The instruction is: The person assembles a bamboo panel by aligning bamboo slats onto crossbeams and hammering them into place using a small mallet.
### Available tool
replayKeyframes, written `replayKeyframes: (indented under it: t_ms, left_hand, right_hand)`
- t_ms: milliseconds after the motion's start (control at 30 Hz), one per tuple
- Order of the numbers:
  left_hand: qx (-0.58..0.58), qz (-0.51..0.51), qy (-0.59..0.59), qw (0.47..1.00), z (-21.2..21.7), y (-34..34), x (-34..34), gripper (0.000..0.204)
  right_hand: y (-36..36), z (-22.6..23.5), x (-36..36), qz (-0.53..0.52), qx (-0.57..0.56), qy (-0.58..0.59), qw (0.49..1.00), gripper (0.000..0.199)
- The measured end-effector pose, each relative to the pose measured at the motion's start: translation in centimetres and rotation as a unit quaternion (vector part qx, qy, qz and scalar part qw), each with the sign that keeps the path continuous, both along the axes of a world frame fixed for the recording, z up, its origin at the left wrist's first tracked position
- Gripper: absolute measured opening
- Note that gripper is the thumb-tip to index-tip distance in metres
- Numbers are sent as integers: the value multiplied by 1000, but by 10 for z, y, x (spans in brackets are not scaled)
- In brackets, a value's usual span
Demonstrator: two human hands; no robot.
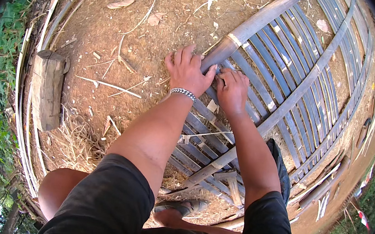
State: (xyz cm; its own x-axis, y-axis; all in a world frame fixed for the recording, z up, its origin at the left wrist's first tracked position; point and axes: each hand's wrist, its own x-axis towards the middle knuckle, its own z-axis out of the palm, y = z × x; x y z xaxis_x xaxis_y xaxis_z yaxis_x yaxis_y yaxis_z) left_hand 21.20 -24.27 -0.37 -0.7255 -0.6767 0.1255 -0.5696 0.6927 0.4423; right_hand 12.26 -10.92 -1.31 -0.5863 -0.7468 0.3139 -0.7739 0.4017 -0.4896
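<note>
A panel of dark split-bamboo slats (270,64) lies slantwise on the ground, its edge formed by a thick round bamboo pole (265,18). My left hand (187,73), with a chain bracelet on its wrist, lies over the pole; its fingers drape over the outer side and the thumb presses on the inner side. Close beside it, my right hand (233,91) has curled fingers pinching a bamboo slat where it meets the pole. The fingertips partly hide that joint. A flat bamboo crosspiece (298,90) runs across the slats, passing beneath my right forearm.
A short upright log (48,92) stands at the left, beside long pale split strips (19,98). Dry fibres (80,144) lie near my knee. A piece of wood (233,190) rests by the slats near my sandalled foot (182,206). Bamboo lengths (325,186) lie at the right.
</note>
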Motion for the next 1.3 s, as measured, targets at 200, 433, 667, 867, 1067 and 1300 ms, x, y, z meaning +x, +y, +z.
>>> replayKeyframes:
  t_ms: [200, 433, 667, 867, 1067, 1300]
  left_hand:
    - [-15, -5, 0, 1000, -1, 1, 3, 48]
    - [-38, 5, 16, 999, -5, 3, 3, 45]
    - [-37, 11, 26, 999, -7, 2, 3, 37]
    - [-45, 16, 33, 998, -9, -1, -1, 28]
    - [-24, 7, 24, 999, -7, -2, -3, 24]
    - [-2, 3, 19, 1000, -5, -3, -3, 22]
  right_hand:
    - [-4, -4, 3, -14, -29, 20, 999, 12]
    - [-3, -7, 3, -17, -46, 16, 999, 11]
    - [-2, -7, 3, -19, -43, 9, 999, 11]
    - [-1, -6, 1, -14, -32, -8, 999, 10]
    - [5, -1, -2, -38, -60, -71, 995, 13]
    - [5, 10, -4, -53, -44, -155, 986, 14]
